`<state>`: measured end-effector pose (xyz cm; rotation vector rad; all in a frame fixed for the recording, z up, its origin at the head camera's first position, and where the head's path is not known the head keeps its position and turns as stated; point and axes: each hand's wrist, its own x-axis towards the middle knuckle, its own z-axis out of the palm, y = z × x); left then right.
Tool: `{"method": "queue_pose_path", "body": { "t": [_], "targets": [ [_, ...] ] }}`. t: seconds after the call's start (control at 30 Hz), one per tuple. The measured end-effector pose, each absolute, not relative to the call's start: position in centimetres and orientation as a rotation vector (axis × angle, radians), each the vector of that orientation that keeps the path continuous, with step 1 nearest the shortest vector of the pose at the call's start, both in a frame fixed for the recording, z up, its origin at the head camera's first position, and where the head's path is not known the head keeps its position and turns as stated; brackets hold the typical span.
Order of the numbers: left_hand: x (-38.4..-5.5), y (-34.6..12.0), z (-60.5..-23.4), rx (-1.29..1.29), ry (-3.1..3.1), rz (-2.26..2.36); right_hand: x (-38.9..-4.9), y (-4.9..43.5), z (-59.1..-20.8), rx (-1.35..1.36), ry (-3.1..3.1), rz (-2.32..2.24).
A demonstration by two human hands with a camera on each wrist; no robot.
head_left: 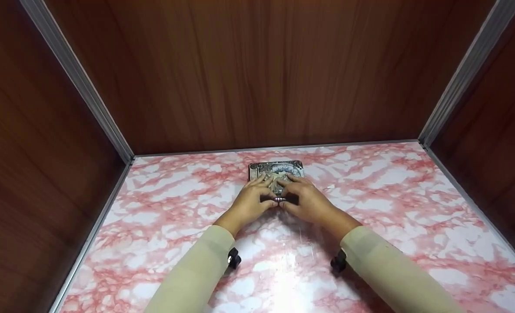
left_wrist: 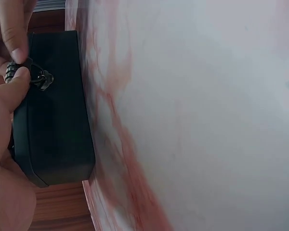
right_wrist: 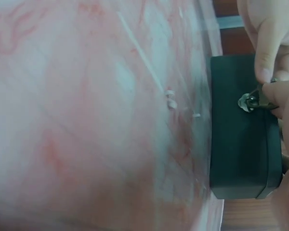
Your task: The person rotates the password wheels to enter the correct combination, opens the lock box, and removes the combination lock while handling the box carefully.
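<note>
A dark box (head_left: pixel 283 167) with a patterned lid sits on the table. On its front, a small combination padlock (left_wrist: pixel 10 71) with ridged number dials hangs from a metal hasp (left_wrist: pixel 47 81). My left hand (head_left: pixel 250 201) pinches one end of the padlock, its thumb against the near side and its other fingers reaching over the lid. From the other side my right hand (head_left: pixel 307 200) pinches the padlock too, thumb tip close to the left thumb. In the right wrist view the fingers cover most of the padlock. The dial digits are too small to read.
The table (head_left: pixel 174 243) has a red-and-white marbled top. Brown wood-grain panels (head_left: pixel 248 78) with metal edging stand at the back and both sides. Small white marks (right_wrist: pixel 171 98) show on the tabletop before the box.
</note>
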<state>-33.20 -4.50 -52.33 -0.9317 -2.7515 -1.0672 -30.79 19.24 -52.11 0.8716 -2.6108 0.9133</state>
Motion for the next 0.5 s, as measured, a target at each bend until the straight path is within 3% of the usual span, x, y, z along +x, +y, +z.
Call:
{"method": "queue_pose_path", "body": {
  "t": [0.5],
  "targets": [
    [-33.06, -4.45, -52.29, -0.913, -2.763, -1.048, -30.66, 18.62, -52.38, 0.878, -2.540, 0.910]
  ]
}}
